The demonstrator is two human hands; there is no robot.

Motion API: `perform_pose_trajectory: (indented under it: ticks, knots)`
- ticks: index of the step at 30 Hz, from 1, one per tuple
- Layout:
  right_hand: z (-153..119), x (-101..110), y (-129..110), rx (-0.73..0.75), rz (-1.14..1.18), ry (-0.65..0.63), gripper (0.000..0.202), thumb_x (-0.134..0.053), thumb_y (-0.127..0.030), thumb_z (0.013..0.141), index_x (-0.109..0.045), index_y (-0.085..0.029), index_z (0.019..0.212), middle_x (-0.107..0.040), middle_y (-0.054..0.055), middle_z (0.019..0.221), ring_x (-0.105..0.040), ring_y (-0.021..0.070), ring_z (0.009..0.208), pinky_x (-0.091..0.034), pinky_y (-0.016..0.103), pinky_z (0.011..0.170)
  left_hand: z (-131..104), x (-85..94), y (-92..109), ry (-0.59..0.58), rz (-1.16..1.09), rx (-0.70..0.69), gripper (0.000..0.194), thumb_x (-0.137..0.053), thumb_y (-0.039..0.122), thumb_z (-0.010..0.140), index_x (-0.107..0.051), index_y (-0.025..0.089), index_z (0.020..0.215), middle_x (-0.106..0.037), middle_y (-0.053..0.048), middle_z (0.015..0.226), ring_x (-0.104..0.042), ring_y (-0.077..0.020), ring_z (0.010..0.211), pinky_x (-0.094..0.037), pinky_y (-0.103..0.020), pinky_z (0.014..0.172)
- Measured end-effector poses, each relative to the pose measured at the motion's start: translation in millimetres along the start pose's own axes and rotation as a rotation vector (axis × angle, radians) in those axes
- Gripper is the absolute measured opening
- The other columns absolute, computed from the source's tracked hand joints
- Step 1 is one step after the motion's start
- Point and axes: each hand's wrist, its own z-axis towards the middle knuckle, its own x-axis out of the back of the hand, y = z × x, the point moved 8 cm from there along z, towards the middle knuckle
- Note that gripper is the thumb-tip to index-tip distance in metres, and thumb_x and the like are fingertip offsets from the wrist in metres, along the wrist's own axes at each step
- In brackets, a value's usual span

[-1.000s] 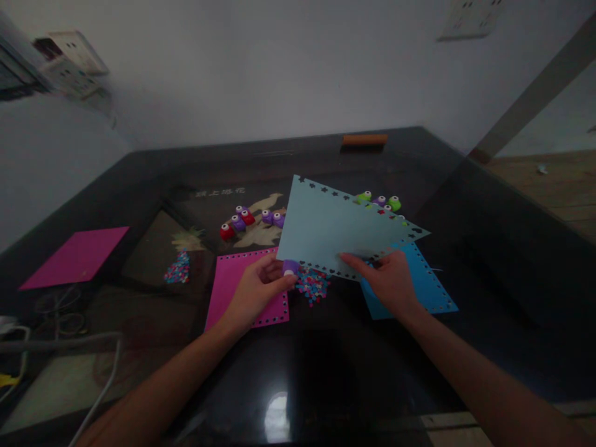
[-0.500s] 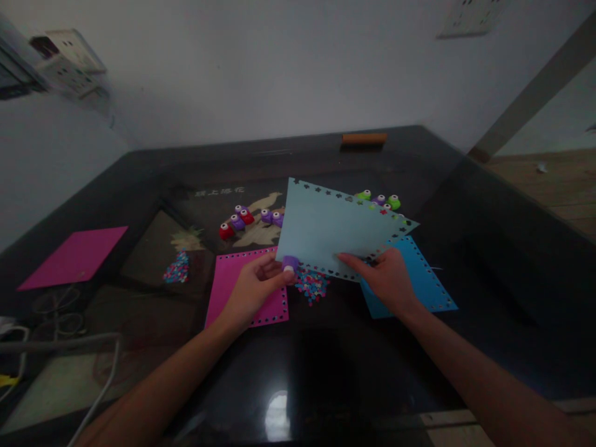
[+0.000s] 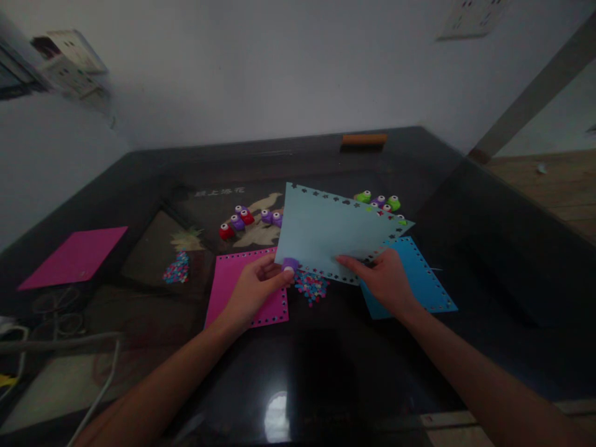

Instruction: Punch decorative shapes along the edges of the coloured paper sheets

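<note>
My left hand (image 3: 258, 282) is closed around a small purple craft punch (image 3: 290, 266), its thumb on the white button. The punch sits at the near left corner of a pale blue-green paper sheet (image 3: 321, 230), which has shaped holes along its far, right and near edges. My right hand (image 3: 384, 276) grips the sheet's near right part, with the index finger lying on top and the other fingers partly hidden. Below the sheet lies a pile of pink, blue and white paper bits (image 3: 311, 287). A punched pink sheet (image 3: 233, 279) lies under my left hand, and a punched blue sheet (image 3: 419, 279) beside my right.
Red and purple punches (image 3: 237, 220) stand beyond the pink sheet; green and purple ones (image 3: 379, 200) stand behind the held paper. Another pink sheet (image 3: 74, 257) and a second confetti pile (image 3: 177, 268) lie left. A brown roll (image 3: 364, 139) rests at the dark table's (image 3: 316, 385) far edge.
The far edge of the pale sheet has dipped slightly and its right tip has shifted a little left. Both hands keep their hold in nearly the same place.
</note>
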Motion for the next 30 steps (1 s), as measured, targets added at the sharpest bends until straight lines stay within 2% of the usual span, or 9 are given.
perform_pose_trajectory:
  ticks: [5,20,24,30]
  knots:
    - [-0.9,0.3,0.2,0.002,0.007,0.005,0.018,-0.067,-0.034,0.071,-0.066,-0.020,0.060,-0.067,0.001,0.062,-0.059,0.0159,0.057,-0.044,0.026,0.050,-0.4,-0.2,0.4,0.007,-0.008,0.000,0.027,-0.072,0.033,0.069,-0.067,0.018,0.091,-0.071,-0.005,0.090,-0.065,-0.0180,0.081,-0.051,-0.031,0.076]
    - [-0.5,-1.2,2.5,-0.018,0.055,-0.007,0.015,-0.067,-0.033,0.071,-0.068,-0.019,0.065,-0.070,0.001,0.068,-0.061,0.0151,0.061,-0.047,0.027,0.056,-1.4,-2.0,-1.2,0.011,-0.037,0.028,0.033,-0.072,0.033,0.068,-0.066,0.017,0.097,-0.071,-0.008,0.097,-0.066,-0.0214,0.087,-0.051,-0.035,0.079]
    - [-0.3,-1.2,3.7,-0.027,0.023,-0.002,0.020,-0.068,-0.035,0.070,-0.065,-0.019,0.058,-0.066,0.000,0.061,-0.058,0.0145,0.055,-0.046,0.027,0.053,-0.8,-1.7,-0.7,0.016,-0.030,0.018,0.032,-0.072,0.032,0.068,-0.066,0.017,0.096,-0.072,-0.008,0.097,-0.066,-0.0214,0.087,-0.050,-0.035,0.081]
    - [-0.4,-1.6,0.6,-0.007,0.028,-0.015,0.021,-0.067,-0.034,0.071,-0.064,-0.018,0.058,-0.067,0.000,0.063,-0.058,0.0151,0.057,-0.045,0.027,0.053,-1.2,-3.4,3.8,0.007,-0.037,0.010,0.032,-0.072,0.032,0.068,-0.066,0.017,0.095,-0.072,-0.007,0.099,-0.066,-0.0236,0.094,-0.047,-0.037,0.089]
